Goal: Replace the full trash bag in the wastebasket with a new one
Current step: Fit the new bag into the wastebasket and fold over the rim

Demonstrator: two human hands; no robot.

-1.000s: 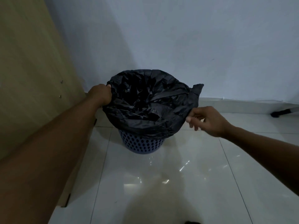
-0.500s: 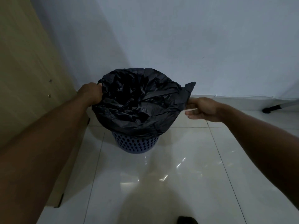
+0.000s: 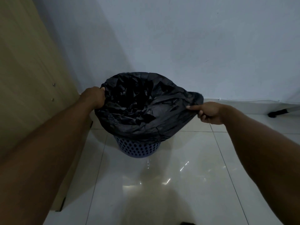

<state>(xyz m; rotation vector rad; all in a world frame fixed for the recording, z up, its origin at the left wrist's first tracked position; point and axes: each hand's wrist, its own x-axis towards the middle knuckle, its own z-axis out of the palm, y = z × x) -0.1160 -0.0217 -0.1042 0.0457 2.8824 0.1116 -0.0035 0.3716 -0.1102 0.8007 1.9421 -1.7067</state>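
A black trash bag (image 3: 146, 111) lines a blue perforated wastebasket (image 3: 138, 148) standing on the tiled floor by the wall. The bag's top drapes over the rim and hides most of the basket; its crumpled inside is dark and I cannot tell what it holds. My left hand (image 3: 95, 99) grips the bag's left edge. My right hand (image 3: 208, 112) pinches the bag's right edge and stretches it outward to the right.
A light wooden cabinet side (image 3: 32, 78) stands close on the left, touching distance from the basket. A pale wall (image 3: 194, 46) rises right behind. Glossy white floor tiles (image 3: 162, 184) spread in front. A dark-tipped furniture leg (image 3: 279, 112) lies at the far right.
My right hand has closed on the bag's right edge and pulled it out to the right, stretching the opening wider. My left hand has kept its grip on the left edge.
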